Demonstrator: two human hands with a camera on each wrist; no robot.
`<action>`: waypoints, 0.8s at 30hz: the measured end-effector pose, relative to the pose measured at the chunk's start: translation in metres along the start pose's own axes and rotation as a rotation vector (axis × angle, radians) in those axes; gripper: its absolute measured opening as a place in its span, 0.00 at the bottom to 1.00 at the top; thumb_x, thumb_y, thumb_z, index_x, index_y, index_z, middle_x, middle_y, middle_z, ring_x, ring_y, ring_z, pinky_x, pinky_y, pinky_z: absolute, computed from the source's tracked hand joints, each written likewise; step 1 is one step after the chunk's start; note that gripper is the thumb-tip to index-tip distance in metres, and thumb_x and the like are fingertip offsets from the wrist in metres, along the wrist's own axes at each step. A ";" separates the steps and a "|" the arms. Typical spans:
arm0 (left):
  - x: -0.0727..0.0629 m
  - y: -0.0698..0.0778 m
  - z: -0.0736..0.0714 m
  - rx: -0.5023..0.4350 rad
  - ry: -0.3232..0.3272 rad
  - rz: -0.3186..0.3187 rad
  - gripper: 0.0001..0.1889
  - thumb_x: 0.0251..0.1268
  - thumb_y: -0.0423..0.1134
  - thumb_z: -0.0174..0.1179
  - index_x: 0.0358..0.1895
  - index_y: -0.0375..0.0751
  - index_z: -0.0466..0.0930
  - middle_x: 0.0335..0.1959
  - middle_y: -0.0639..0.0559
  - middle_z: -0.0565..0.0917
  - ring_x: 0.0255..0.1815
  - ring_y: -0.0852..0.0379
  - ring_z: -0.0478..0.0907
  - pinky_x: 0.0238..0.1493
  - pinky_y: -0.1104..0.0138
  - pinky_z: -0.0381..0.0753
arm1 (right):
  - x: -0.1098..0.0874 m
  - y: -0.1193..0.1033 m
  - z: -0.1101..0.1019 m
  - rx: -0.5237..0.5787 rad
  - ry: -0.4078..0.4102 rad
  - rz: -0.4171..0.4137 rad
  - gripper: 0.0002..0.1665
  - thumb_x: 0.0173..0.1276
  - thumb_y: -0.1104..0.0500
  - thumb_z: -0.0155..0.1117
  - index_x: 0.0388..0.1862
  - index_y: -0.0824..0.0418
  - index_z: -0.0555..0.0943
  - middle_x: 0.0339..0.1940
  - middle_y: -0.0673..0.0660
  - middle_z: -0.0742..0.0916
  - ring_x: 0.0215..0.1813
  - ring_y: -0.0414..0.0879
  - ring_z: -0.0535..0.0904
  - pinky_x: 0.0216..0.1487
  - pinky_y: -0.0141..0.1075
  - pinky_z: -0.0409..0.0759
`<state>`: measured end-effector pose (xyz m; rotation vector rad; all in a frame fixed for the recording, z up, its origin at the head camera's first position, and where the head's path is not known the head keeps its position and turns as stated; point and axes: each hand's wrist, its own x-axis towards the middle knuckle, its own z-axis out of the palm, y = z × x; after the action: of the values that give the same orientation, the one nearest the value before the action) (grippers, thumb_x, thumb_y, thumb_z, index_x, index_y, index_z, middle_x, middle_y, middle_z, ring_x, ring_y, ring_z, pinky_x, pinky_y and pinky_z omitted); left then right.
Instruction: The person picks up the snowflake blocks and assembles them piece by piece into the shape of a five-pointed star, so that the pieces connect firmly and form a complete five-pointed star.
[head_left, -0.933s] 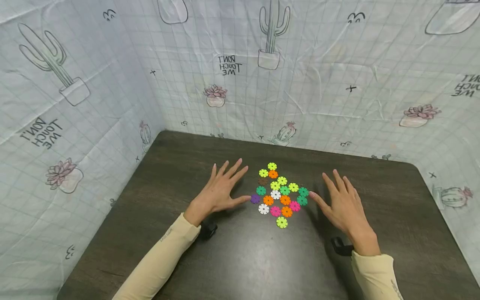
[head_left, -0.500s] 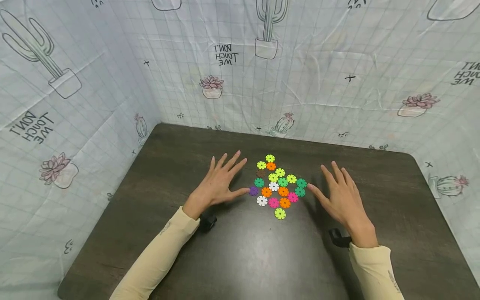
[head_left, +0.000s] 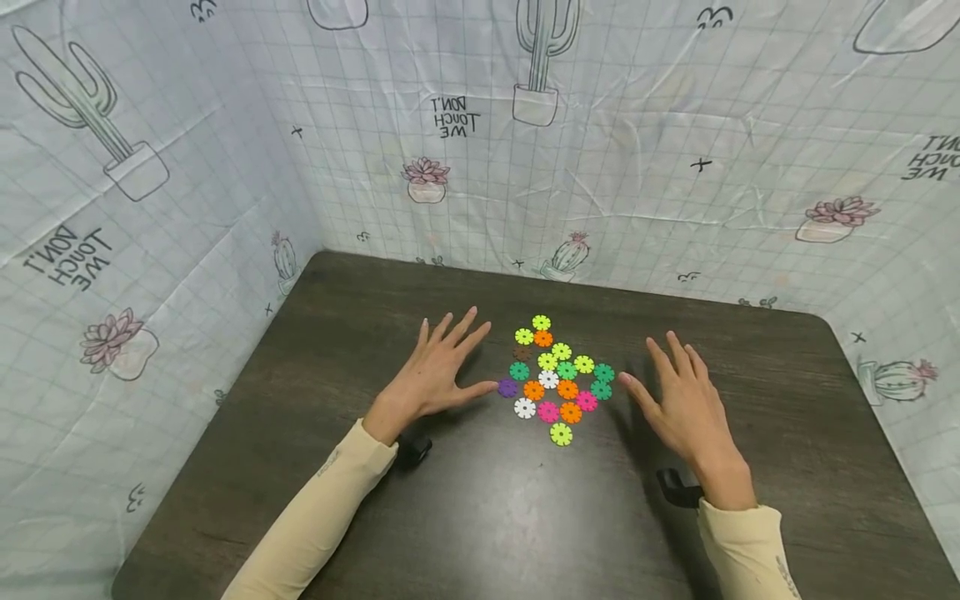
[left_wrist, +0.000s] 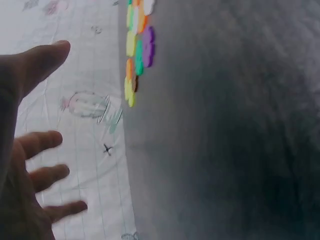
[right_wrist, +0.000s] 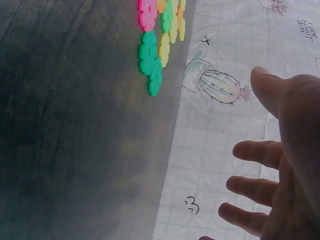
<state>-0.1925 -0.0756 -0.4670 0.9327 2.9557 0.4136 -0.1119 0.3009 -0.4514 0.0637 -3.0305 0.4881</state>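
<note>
Several notched plastic discs, flat and flower-like, lie in a loose cluster on the dark table. A purple disc point(head_left: 508, 388) is at the cluster's left side, and two green discs, one the upper green disc point(head_left: 603, 372), form its right end. My left hand point(head_left: 435, 371) hovers left of the cluster with fingers spread, its thumb tip near the purple disc. On the other side my right hand point(head_left: 688, 408) is spread too, thumb pointing at the green discs. Neither hand holds anything. Both wrist views show the fingers apart, raised above the table, with the discs point(left_wrist: 148, 46) beyond.
The dark wood-grain table point(head_left: 480, 533) has rounded far corners. A pale curtain point(head_left: 637, 150) printed with cacti and reversed lettering hangs behind it and along both sides. Black wrist-camera mounts, such as the right mount point(head_left: 677, 488), sit under each wrist.
The head view tipped slightly down, then partly back up. The right thumb is now a little farther from the green discs. The discs keep their arrangement.
</note>
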 end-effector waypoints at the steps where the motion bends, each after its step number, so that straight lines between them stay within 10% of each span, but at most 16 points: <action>1: 0.000 -0.001 0.000 -0.013 0.004 -0.001 0.49 0.68 0.75 0.54 0.86 0.60 0.48 0.89 0.50 0.47 0.87 0.35 0.51 0.81 0.30 0.50 | -0.001 0.000 0.000 -0.001 0.001 0.003 0.49 0.80 0.33 0.54 0.86 0.60 0.56 0.87 0.70 0.54 0.84 0.75 0.49 0.69 0.81 0.58; 7: -0.002 -0.004 -0.004 -0.109 0.112 0.025 0.38 0.73 0.64 0.60 0.80 0.53 0.66 0.77 0.48 0.73 0.76 0.44 0.73 0.78 0.44 0.71 | -0.004 -0.002 0.003 -0.017 0.034 0.011 0.44 0.79 0.38 0.59 0.81 0.64 0.64 0.82 0.72 0.65 0.77 0.75 0.62 0.60 0.77 0.71; 11: -0.001 -0.002 -0.003 -0.139 0.205 0.061 0.20 0.76 0.54 0.62 0.61 0.45 0.83 0.51 0.49 0.87 0.50 0.52 0.86 0.51 0.56 0.88 | -0.007 -0.005 0.006 -0.035 0.096 0.001 0.36 0.77 0.44 0.65 0.72 0.66 0.75 0.71 0.72 0.78 0.66 0.74 0.75 0.47 0.72 0.79; 15: -0.001 0.001 0.001 -0.139 0.237 0.079 0.10 0.75 0.50 0.64 0.40 0.48 0.84 0.32 0.57 0.83 0.29 0.63 0.78 0.32 0.69 0.81 | -0.011 -0.009 0.009 -0.042 0.153 -0.027 0.28 0.74 0.47 0.69 0.62 0.66 0.82 0.57 0.70 0.87 0.50 0.69 0.85 0.32 0.63 0.83; 24: 0.001 0.008 0.005 -0.211 0.195 0.079 0.25 0.76 0.48 0.64 0.19 0.50 0.65 0.17 0.60 0.60 0.18 0.66 0.57 0.22 0.74 0.55 | -0.013 -0.020 0.016 0.007 0.075 -0.034 0.17 0.73 0.50 0.70 0.48 0.63 0.87 0.34 0.58 0.91 0.28 0.47 0.84 0.19 0.42 0.77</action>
<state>-0.1890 -0.0676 -0.4701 1.0400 2.9698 0.8464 -0.0990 0.2775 -0.4616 0.0953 -2.9498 0.4878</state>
